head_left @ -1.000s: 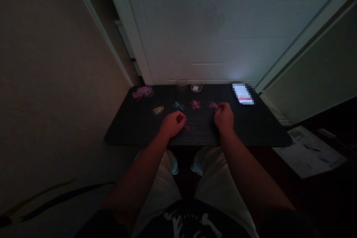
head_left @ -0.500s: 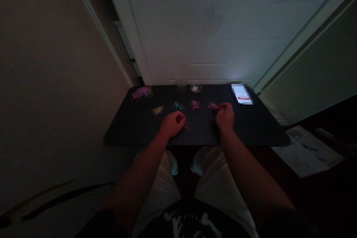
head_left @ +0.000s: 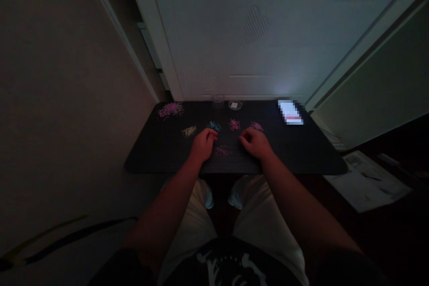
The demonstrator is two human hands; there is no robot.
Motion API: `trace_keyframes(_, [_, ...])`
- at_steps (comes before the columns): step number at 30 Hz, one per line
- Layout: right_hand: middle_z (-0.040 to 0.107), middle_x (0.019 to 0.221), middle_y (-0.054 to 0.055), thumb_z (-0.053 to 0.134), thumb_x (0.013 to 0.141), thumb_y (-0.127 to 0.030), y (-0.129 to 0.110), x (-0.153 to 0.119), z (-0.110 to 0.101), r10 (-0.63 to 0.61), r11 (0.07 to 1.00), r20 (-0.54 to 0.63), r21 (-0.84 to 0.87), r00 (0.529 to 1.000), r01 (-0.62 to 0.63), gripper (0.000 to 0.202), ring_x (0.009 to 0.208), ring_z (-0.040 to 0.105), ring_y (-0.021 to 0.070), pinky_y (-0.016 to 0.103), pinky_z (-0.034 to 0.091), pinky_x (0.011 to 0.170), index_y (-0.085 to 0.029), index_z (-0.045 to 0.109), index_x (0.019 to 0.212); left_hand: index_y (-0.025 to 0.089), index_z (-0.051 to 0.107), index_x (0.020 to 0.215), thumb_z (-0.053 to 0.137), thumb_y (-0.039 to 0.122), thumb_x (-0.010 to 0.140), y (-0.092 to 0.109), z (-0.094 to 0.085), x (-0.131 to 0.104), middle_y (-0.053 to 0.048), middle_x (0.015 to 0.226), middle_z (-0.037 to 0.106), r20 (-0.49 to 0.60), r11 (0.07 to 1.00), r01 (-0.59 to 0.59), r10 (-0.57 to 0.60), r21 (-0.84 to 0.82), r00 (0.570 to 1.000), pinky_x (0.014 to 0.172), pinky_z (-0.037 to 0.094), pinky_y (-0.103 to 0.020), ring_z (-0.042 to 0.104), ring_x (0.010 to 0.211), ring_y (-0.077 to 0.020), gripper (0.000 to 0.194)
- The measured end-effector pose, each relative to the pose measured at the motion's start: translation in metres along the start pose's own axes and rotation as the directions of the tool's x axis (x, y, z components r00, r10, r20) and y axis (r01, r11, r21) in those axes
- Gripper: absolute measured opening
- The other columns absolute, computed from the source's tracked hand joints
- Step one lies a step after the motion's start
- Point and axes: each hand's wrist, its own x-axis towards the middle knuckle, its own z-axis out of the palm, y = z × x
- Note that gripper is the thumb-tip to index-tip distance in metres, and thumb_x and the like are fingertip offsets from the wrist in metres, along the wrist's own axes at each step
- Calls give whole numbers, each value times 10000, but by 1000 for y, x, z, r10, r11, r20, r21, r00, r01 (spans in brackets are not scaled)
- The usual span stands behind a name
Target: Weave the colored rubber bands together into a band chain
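My left hand (head_left: pixel 203 144) is closed just in front of the blue pile (head_left: pixel 213 126) of small thin pieces; what its fingers hold, if anything, is too small to make out. Closed too, my right hand (head_left: pixel 256 143) is near the purple pile (head_left: pixel 256 126), its fingertips pointing left. Between and below the hands lies a loose pink-purple pile (head_left: pixel 223 150). A pink pile (head_left: pixel 234 124) sits behind them, and a yellow pile (head_left: pixel 189 131) is left of my left hand. The largest, mixed pink-purple pile (head_left: pixel 170 110) is at the back left.
At the back of the dark table (head_left: pixel 301 156) stand a clear container (head_left: pixel 217 101) and a round clear dish (head_left: pixel 235 105) with a white square in it. A lit phone (head_left: pixel 290 112) lies at the back right. A white door rises behind.
My right hand has moved left and toward me, off the purple pile. My left hand has shifted slightly left and away from me, uncovering more of the near pile.
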Motion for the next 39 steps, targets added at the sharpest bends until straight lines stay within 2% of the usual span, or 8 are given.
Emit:
trace_keyframes(2, [580,659,-3,598,736,-327,-8,-3,2,-131,991,121,-13,984,134,144,602,500,125,243,346,571,-191,636,767,184,587,906,389,211,862,-1,1,0,-16,796,659,5,1000,0,0,-4,1000,661,447,-243,595,724,-131,205])
trace_keyframes(6, [583,698,3,617,741,-292,-16,-6,7,-268,959,188,-42,945,280,139,648,505,125,248,353,617,-201,676,828,183,585,918,380,220,866,-2,2,1,-16,795,659,13,1000,-7,7,-4,1000,654,446,-240,587,704,-127,216])
trace_keyframes(10, [593,735,14,581,775,-240,-16,-6,10,-270,957,200,-50,942,285,104,669,515,125,247,358,633,-195,672,792,185,589,910,381,214,864,-2,3,0,-15,793,661,32,1000,-29,29,1,999,658,448,-242,588,706,-127,215])
trace_keyframes(18, [620,778,28,553,808,-239,-14,-6,12,-248,962,176,-70,953,264,108,712,530,142,259,370,670,-186,641,773,184,617,909,410,222,856,1,2,0,-22,823,664,83,995,-53,46,89,995,706,453,-262,600,765,-146,217])
trace_keyframes(23, [627,787,35,533,821,-250,-15,-7,12,-233,970,165,-31,958,241,124,728,542,151,260,377,673,-189,635,782,205,655,948,535,261,796,4,4,-2,-35,898,640,154,959,-206,178,193,972,740,451,-284,581,803,-163,202])
trace_keyframes(26, [628,791,33,530,822,-248,-14,-7,13,-220,974,150,-19,964,226,117,731,545,148,257,380,678,-189,626,790,222,675,936,556,285,788,5,5,-2,-33,889,636,207,935,-262,215,238,955,770,444,-299,575,835,-175,200])
trace_keyframes(34, [624,812,38,505,840,-253,-22,-12,16,-261,963,169,-14,950,268,126,749,549,156,265,386,690,-190,613,822,233,687,928,566,290,779,5,5,-2,-27,878,641,234,939,-245,189,241,954,732,447,-286,578,813,-169,200])
trace_keyframes(39, [618,808,38,493,850,-245,-27,-16,17,-273,961,167,12,947,275,131,741,540,148,257,385,691,-187,608,825,218,684,834,548,280,785,6,4,-3,-20,834,638,239,940,-246,189,236,952,699,439,-280,575,766,-156,157])
